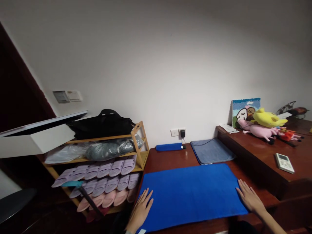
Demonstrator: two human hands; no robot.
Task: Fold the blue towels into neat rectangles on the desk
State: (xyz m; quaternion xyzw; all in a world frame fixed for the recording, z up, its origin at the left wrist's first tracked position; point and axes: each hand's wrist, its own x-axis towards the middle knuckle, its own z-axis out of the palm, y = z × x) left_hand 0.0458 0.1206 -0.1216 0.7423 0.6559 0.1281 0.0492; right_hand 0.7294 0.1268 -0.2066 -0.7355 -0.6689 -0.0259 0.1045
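A blue cloth [192, 195], perhaps a towel, lies spread nearly flat over the reddish-brown wooden table, with a small white tag at its near left corner. My left hand [140, 209] rests palm down on its left edge, fingers extended. On the opposite edge lies my right hand [250, 196], also flat, fingertips touching the cloth and fingers apart. Neither hand grips anything. Behind the spread cloth sit a folded grey-blue cloth [212, 151] and a narrow folded blue cloth [169, 147] near the wall.
Left of the table stands a wooden rack [138, 152] with several slippers [115, 167], a black bag [104, 125] and a white box [36, 139]. On a raised surface at right are plush toys [265, 122] and a remote control [284, 163]. A black adapter [182, 133] is plugged into the wall.
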